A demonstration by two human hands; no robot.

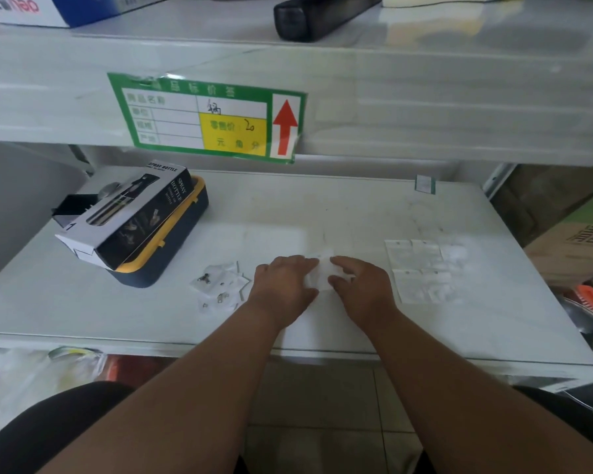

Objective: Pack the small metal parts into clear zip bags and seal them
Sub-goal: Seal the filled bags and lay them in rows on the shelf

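– Where can my hands move?
– Bare shelf [322, 206] lies beyond them, up to the back edge.
– What's in my way?
– The spray bottle box [131, 213] far left, loose bags with parts [220, 289] near left, flat bags [425, 268] right, upper shelf [425, 107] overhead.

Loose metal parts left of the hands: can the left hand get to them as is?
Probably yes: the loose metal parts lie uncovered just beside the left hand, but it holds the zip bag now.

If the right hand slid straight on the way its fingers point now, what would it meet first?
The right hand points up and left across the clear zip bag that both hands hold, so it would probably meet the fingers of the left hand first; depth is hard to judge.
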